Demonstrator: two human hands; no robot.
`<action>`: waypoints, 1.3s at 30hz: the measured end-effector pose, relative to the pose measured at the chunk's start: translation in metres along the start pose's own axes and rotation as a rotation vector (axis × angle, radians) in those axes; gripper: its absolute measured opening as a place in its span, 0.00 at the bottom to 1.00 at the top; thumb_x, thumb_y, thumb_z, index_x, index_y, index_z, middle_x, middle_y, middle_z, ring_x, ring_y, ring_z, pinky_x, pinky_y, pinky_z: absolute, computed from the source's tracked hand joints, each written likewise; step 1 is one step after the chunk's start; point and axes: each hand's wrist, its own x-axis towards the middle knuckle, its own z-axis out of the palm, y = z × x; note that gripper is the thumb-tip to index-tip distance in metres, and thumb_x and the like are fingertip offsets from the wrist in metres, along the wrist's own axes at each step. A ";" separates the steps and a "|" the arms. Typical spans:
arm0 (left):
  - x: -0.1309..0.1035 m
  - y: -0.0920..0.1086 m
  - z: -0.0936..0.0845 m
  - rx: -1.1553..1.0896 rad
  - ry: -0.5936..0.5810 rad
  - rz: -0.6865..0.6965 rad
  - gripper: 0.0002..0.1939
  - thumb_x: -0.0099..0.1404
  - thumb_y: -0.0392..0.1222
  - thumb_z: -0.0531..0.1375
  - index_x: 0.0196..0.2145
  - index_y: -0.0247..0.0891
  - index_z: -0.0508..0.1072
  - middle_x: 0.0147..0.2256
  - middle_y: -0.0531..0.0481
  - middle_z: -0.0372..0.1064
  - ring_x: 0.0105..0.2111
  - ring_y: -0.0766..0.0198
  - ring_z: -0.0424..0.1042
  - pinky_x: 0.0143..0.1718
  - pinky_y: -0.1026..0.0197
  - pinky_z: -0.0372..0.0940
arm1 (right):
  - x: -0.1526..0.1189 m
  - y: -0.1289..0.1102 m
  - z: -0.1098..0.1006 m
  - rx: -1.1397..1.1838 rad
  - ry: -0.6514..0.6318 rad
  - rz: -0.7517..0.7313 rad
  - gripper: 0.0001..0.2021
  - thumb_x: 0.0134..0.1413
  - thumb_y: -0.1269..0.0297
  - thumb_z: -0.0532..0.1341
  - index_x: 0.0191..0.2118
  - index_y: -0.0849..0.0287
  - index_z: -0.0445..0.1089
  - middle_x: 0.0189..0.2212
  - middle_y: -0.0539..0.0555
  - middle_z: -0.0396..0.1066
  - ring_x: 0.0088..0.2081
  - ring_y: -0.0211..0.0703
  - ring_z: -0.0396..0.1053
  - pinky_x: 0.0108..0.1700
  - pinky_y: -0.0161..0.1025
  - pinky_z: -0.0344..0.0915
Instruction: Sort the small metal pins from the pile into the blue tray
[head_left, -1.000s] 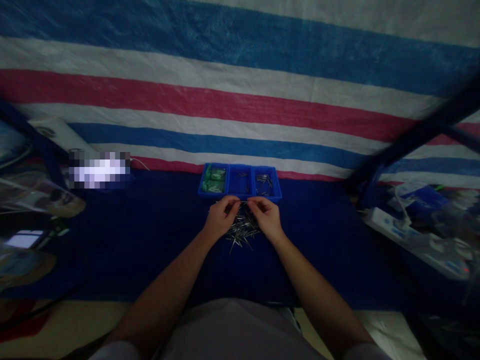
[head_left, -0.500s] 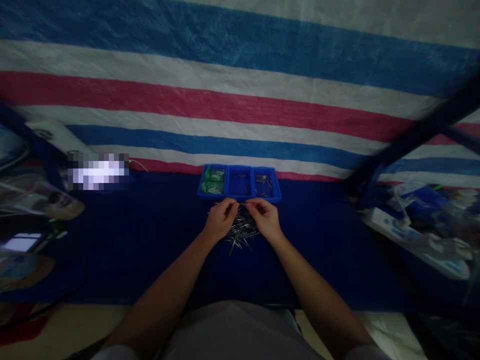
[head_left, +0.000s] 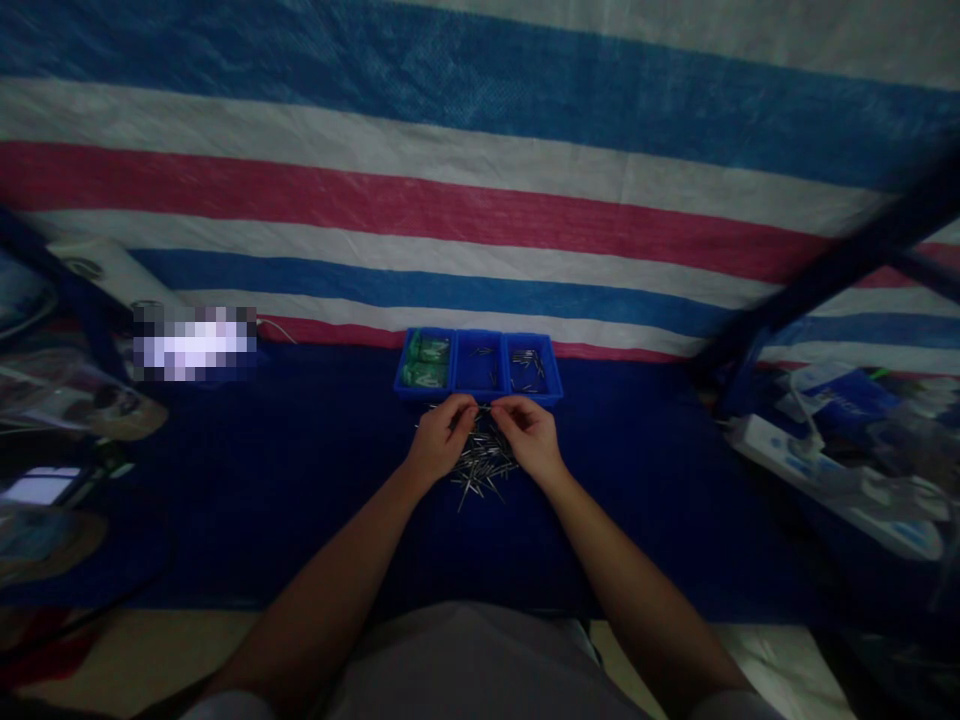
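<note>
My left hand and my right hand face each other over a heap of thin metal pins on the blue table. Thumb and forefinger are pinched together on both hands. A slim metal pin spans the small gap between the fingertips; its ends are hidden by them. Just beyond stands a blue three-part tray. Its left compartment contains green plastic bags with metal pieces inside. A few pins lie in the middle compartment, and several more lie in the right one.
A white power strip with plugs lies on the right, near clear plastic bags and a blue packet. Plastic-wrapped items and a bright pixelated patch are at left. Blue frame bars slant up both sides; a striped tarp hangs behind.
The hands and the pin between them hold almost the same position. Only a very slight shift of the camera view shows.
</note>
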 end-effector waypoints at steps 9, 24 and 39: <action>-0.001 0.000 0.001 0.041 -0.007 -0.011 0.11 0.69 0.45 0.51 0.36 0.38 0.69 0.25 0.55 0.68 0.24 0.68 0.68 0.29 0.65 0.61 | -0.001 -0.002 0.000 -0.006 -0.010 0.006 0.11 0.47 0.54 0.66 0.31 0.56 0.75 0.24 0.51 0.73 0.24 0.39 0.67 0.28 0.37 0.64; 0.000 0.000 0.002 0.053 0.009 -0.043 0.10 0.68 0.45 0.53 0.39 0.38 0.70 0.25 0.55 0.68 0.23 0.68 0.68 0.26 0.67 0.61 | 0.001 0.002 -0.002 -0.010 -0.015 -0.024 0.09 0.48 0.57 0.66 0.32 0.57 0.76 0.26 0.51 0.74 0.26 0.39 0.67 0.30 0.37 0.64; -0.001 -0.001 0.004 0.087 0.080 -0.004 0.10 0.67 0.46 0.56 0.40 0.39 0.71 0.24 0.55 0.68 0.23 0.68 0.68 0.26 0.67 0.61 | 0.001 0.001 -0.002 -0.019 0.006 -0.001 0.12 0.47 0.53 0.66 0.33 0.56 0.76 0.25 0.51 0.75 0.25 0.39 0.68 0.29 0.37 0.66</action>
